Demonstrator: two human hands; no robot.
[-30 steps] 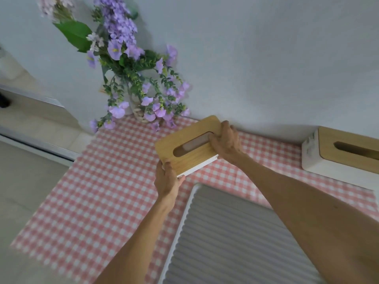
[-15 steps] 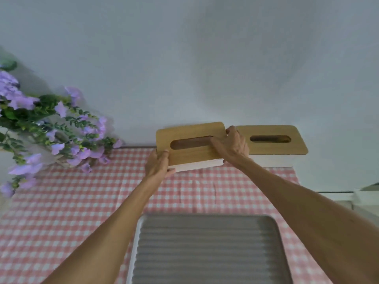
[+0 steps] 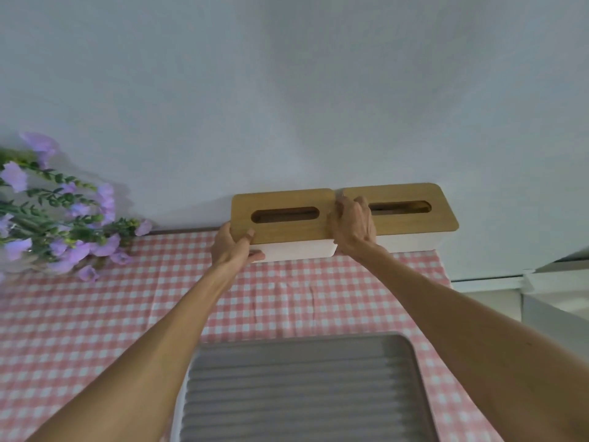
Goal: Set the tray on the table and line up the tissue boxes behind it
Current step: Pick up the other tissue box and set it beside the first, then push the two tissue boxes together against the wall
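Observation:
Two white tissue boxes with wooden slotted lids stand end to end against the wall at the back of the table. My left hand [image 3: 234, 245] grips the left end of the left tissue box [image 3: 283, 224], and my right hand [image 3: 352, 226] holds its right end, partly covering the seam with the right tissue box [image 3: 411, 218]. The left box rests on or just above the cloth; I cannot tell which. A grey ribbed tray [image 3: 306, 390] lies flat on the table in front of the boxes, between my forearms.
A pink-and-white checked cloth [image 3: 95, 314] covers the table. Purple flowers with green leaves [image 3: 60, 218] lean in at the back left. A white wall rises directly behind the boxes. White furniture [image 3: 554, 291] stands beyond the table's right edge.
Both hands carried the left tissue box from the flowers rightward and back toward the wall, until its end met the right box. The view swung right with it.

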